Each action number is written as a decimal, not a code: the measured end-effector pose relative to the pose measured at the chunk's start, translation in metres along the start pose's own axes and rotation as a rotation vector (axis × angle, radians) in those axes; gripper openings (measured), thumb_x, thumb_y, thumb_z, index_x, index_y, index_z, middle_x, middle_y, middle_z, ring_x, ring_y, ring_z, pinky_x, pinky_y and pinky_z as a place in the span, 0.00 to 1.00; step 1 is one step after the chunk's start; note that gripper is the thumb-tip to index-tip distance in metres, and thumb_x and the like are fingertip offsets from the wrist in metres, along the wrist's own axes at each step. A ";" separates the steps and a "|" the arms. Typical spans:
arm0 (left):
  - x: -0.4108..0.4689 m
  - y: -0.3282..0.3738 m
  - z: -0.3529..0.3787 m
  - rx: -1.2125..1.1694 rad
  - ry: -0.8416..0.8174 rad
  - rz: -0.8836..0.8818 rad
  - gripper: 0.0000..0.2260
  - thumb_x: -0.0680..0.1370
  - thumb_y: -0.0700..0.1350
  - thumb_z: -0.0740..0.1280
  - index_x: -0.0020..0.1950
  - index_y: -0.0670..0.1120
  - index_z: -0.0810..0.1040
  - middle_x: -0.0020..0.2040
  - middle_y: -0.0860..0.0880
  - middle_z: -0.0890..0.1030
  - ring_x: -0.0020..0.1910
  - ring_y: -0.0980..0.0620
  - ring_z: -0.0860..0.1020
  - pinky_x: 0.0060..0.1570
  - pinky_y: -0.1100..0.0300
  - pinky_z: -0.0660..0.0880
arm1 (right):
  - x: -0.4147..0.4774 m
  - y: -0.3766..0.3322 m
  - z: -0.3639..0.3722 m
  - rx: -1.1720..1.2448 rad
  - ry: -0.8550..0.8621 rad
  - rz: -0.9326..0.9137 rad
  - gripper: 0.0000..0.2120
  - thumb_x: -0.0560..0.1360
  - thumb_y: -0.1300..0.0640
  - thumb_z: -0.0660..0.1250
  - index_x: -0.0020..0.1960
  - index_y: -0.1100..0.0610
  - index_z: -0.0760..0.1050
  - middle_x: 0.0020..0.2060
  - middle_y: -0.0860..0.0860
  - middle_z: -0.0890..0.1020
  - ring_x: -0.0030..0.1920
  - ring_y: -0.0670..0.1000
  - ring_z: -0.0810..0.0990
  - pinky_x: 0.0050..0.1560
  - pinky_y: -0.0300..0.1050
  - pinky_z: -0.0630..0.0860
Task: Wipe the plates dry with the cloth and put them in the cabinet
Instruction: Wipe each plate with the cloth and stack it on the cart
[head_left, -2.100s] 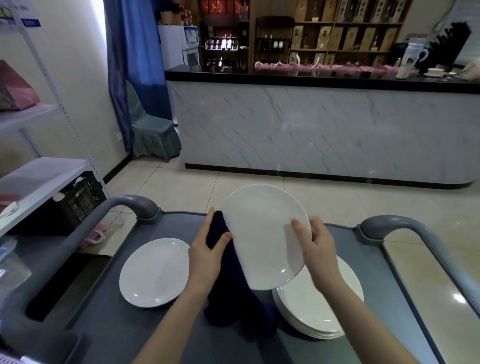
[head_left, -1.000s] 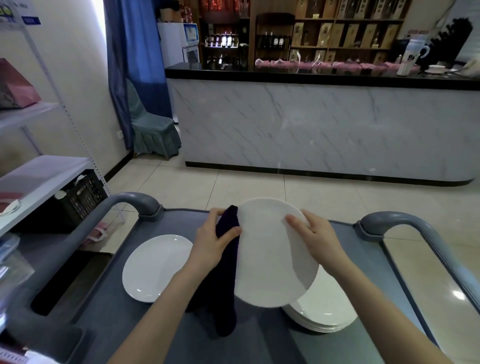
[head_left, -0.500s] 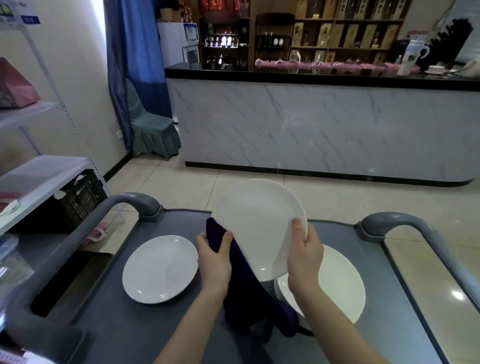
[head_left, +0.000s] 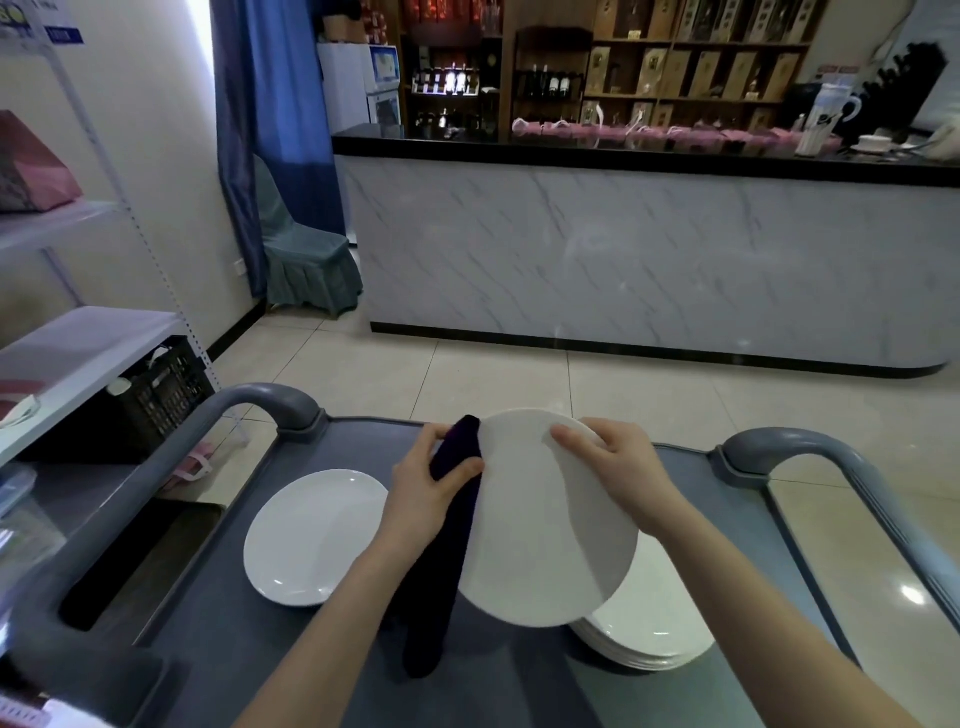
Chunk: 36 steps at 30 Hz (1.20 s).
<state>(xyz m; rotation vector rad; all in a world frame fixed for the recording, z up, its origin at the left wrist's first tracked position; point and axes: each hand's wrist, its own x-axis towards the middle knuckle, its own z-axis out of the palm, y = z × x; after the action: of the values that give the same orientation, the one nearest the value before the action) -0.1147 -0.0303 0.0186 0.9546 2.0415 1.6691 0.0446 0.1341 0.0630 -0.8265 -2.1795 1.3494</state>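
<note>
Seen through the head camera I am watching from afar: both hands hold one white plate (head_left: 540, 540) up over a grey service cart (head_left: 218, 623). The left hand (head_left: 431, 488) grips a dark cloth (head_left: 447, 561) and clamps it to the plate's left rim, with the thumb pressed on the cloth at the near face and the fingers wrapped behind. The right hand (head_left: 618, 467) grips the upper right rim, its fingers curled over the edge onto the near face. Both forearms reach in from the bottom of the view, the left one passing just beside a single plate (head_left: 311, 535) that lies flat on the cart.

The held plate is tilted, its upper edge level with the cart's far rim. Its lower edge overhangs a stack of plates (head_left: 654, 639) on the cart's right side, and I cannot tell whether the two touch. Curved grey handles, the left handle (head_left: 249, 410) and the right handle (head_left: 810, 447), rise at the far corners. A white shelf rack (head_left: 78, 338) stands close on the left. Pale tiled floor (head_left: 493, 379) stretches from the cart to a marble-fronted counter (head_left: 623, 260).

The plate is round, plain and glossy white, with no marks that I can make out. The cloth hangs in a long narrow fold from the left hand down toward the cart top.
</note>
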 end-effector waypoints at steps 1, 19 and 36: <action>-0.002 -0.004 0.001 -0.025 0.082 -0.035 0.11 0.74 0.51 0.73 0.49 0.62 0.73 0.43 0.62 0.82 0.41 0.61 0.81 0.39 0.65 0.77 | -0.003 0.001 0.004 0.046 0.057 0.012 0.19 0.78 0.48 0.69 0.36 0.62 0.75 0.29 0.47 0.73 0.30 0.46 0.69 0.32 0.42 0.65; -0.004 -0.007 0.004 -0.078 0.069 -0.075 0.14 0.74 0.48 0.74 0.53 0.58 0.72 0.48 0.62 0.81 0.45 0.67 0.80 0.40 0.74 0.73 | -0.007 0.006 -0.001 0.181 0.173 0.059 0.13 0.79 0.49 0.68 0.38 0.52 0.82 0.30 0.44 0.82 0.29 0.41 0.77 0.29 0.34 0.73; -0.020 -0.019 0.021 -0.279 0.286 -0.236 0.14 0.80 0.46 0.67 0.62 0.57 0.67 0.56 0.56 0.79 0.54 0.55 0.80 0.56 0.53 0.78 | -0.034 0.008 0.051 0.398 0.466 0.117 0.08 0.81 0.50 0.63 0.46 0.50 0.76 0.36 0.42 0.82 0.39 0.47 0.79 0.38 0.40 0.75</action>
<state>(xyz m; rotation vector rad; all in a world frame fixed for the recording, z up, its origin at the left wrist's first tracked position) -0.0926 -0.0305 -0.0078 0.3859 1.9258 1.9769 0.0387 0.0808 0.0320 -0.9976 -1.4703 1.4104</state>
